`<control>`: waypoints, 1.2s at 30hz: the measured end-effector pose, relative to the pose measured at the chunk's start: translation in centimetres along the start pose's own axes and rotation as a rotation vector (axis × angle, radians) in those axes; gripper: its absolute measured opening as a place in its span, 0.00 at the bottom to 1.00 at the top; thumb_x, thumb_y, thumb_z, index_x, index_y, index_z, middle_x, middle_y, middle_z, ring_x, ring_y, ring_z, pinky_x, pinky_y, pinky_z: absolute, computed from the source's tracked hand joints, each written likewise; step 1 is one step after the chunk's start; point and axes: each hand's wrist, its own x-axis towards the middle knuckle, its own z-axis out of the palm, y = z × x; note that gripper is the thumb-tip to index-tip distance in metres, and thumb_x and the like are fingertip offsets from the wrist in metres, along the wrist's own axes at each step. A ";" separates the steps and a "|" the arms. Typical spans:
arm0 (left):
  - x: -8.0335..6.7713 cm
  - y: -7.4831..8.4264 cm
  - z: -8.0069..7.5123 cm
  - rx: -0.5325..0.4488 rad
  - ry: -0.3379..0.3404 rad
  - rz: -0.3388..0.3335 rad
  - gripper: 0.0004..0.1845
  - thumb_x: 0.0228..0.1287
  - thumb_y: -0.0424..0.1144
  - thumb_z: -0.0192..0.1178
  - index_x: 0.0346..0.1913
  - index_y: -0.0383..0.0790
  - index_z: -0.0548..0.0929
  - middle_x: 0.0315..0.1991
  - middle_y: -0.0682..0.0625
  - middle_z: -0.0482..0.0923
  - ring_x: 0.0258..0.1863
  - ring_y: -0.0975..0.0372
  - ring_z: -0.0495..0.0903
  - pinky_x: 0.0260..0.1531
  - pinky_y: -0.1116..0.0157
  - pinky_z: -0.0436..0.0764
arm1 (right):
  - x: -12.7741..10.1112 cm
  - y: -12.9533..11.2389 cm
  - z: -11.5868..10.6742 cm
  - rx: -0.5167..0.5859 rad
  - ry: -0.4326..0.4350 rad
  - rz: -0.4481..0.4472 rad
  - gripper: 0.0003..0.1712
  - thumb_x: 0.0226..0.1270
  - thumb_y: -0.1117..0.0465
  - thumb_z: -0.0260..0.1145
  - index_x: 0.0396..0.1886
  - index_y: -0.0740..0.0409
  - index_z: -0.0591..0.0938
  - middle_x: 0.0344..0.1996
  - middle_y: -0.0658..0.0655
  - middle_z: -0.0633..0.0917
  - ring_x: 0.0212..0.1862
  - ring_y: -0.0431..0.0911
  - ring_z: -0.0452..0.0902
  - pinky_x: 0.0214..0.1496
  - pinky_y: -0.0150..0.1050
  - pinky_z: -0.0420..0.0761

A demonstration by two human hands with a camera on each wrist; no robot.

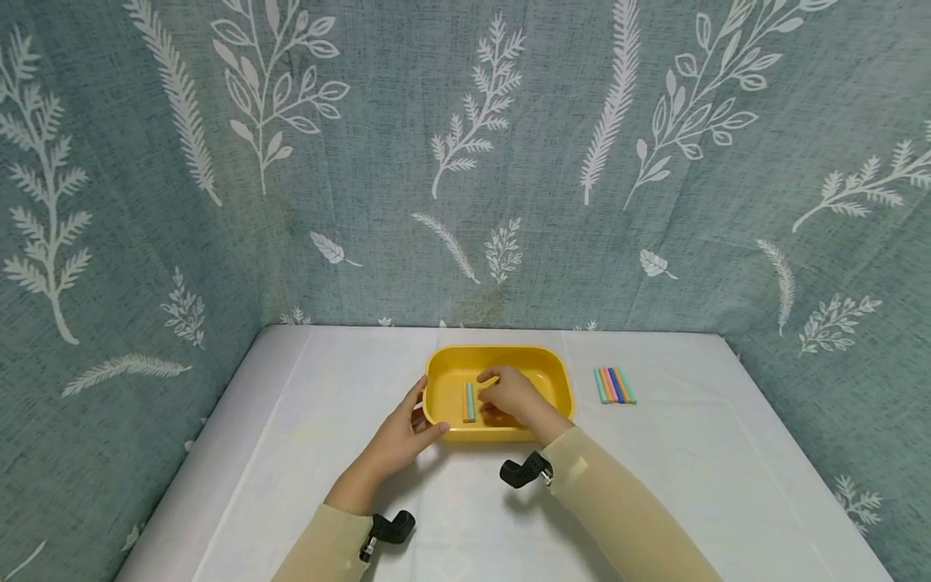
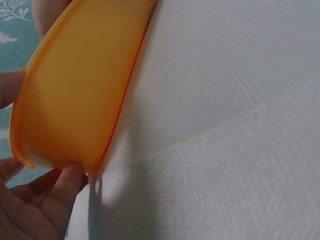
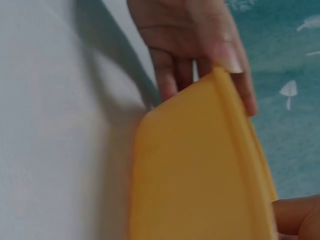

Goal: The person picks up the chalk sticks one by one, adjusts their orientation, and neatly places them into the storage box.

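A yellow rectangular tray (image 1: pixel 502 353) stands on the table. My left hand (image 1: pixel 403 436) grips its left end, thumb over the front corner of the rim and fingers against the outer side; the left wrist view shows those fingers (image 2: pixel 65 187) at the tray's wall. Inside lie two slim chalk-like sticks, one orange (image 1: pixel 465 404) and one pale green (image 1: pixel 470 402), side by side. Reaching over the front right rim, my right hand (image 1: pixel 511 394) is in the tray just right of the sticks, index finger and thumb apart. Its palm side is hidden in the head view.
To the right of the tray, a row of several coloured sticks (image 1: pixel 615 385) lies flat on the white tablecloth (image 1: pixel 691 469). A patterned green-blue curtain (image 1: pixel 393 267) rises along the table's back and sides. Each wrist carries a black camera mount (image 1: pixel 525 470).
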 end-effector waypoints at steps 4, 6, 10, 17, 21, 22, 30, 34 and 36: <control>0.0 -0.2 0.0 0.004 0.002 0.001 0.50 0.66 0.41 0.68 0.81 0.46 0.47 0.77 0.40 0.56 0.69 0.46 0.69 0.64 0.56 0.73 | -0.5 -0.3 -0.7 -0.034 0.000 -0.037 0.19 0.66 0.68 0.68 0.56 0.63 0.80 0.35 0.62 0.81 0.28 0.48 0.83 0.36 0.41 0.88; 0.0 -0.2 0.0 0.000 0.005 0.002 0.50 0.66 0.41 0.68 0.81 0.46 0.47 0.77 0.40 0.56 0.69 0.47 0.69 0.65 0.57 0.73 | -0.9 -0.6 -1.1 -0.051 0.006 -0.050 0.19 0.67 0.67 0.67 0.57 0.64 0.80 0.37 0.61 0.81 0.29 0.48 0.83 0.37 0.41 0.89; 0.1 -0.2 0.0 -0.001 0.009 0.005 0.50 0.66 0.40 0.68 0.81 0.46 0.47 0.77 0.40 0.56 0.69 0.47 0.69 0.65 0.57 0.73 | -1.6 -1.1 -2.2 -0.032 0.005 -0.059 0.19 0.70 0.66 0.66 0.59 0.65 0.79 0.39 0.61 0.82 0.31 0.49 0.81 0.39 0.42 0.89; -0.1 0.0 0.1 0.001 0.018 0.025 0.50 0.66 0.39 0.68 0.81 0.43 0.47 0.75 0.36 0.57 0.68 0.44 0.70 0.63 0.57 0.75 | -3.2 -1.9 -4.1 0.036 -0.035 -0.074 0.20 0.73 0.67 0.63 0.61 0.67 0.77 0.47 0.67 0.80 0.37 0.54 0.81 0.42 0.45 0.88; -0.1 0.1 0.1 -0.011 0.021 0.037 0.49 0.66 0.38 0.68 0.81 0.42 0.48 0.75 0.35 0.57 0.67 0.43 0.70 0.62 0.56 0.76 | -4.0 -2.2 -5.2 0.039 -0.030 -0.094 0.19 0.73 0.66 0.62 0.61 0.66 0.77 0.49 0.68 0.79 0.37 0.53 0.81 0.46 0.48 0.88; -0.1 0.1 0.0 -0.015 0.018 0.037 0.49 0.66 0.38 0.68 0.81 0.42 0.48 0.75 0.35 0.57 0.67 0.43 0.70 0.62 0.56 0.76 | -4.2 -2.2 -5.5 0.035 -0.023 -0.104 0.19 0.73 0.66 0.63 0.61 0.65 0.78 0.48 0.68 0.79 0.36 0.52 0.81 0.46 0.49 0.88; -0.2 0.2 0.1 -0.007 0.014 0.035 0.49 0.67 0.38 0.68 0.81 0.42 0.47 0.75 0.35 0.57 0.68 0.44 0.69 0.64 0.56 0.74 | -5.8 -2.2 -7.7 0.026 0.011 -0.190 0.16 0.74 0.65 0.62 0.58 0.62 0.80 0.46 0.65 0.79 0.36 0.51 0.82 0.43 0.45 0.88; -0.4 0.7 0.0 -0.003 0.011 0.047 0.49 0.66 0.38 0.68 0.81 0.39 0.47 0.74 0.33 0.58 0.67 0.42 0.70 0.63 0.55 0.75 | -6.5 -2.0 -8.5 0.031 0.046 -0.203 0.16 0.74 0.65 0.62 0.58 0.63 0.80 0.43 0.63 0.79 0.36 0.51 0.82 0.42 0.43 0.88; -0.4 0.8 0.0 0.001 0.010 0.039 0.49 0.66 0.38 0.68 0.81 0.40 0.47 0.75 0.34 0.57 0.68 0.42 0.69 0.64 0.55 0.74 | -6.8 -1.8 -8.8 0.037 0.063 -0.211 0.16 0.74 0.65 0.63 0.58 0.62 0.80 0.42 0.62 0.79 0.36 0.51 0.82 0.44 0.44 0.88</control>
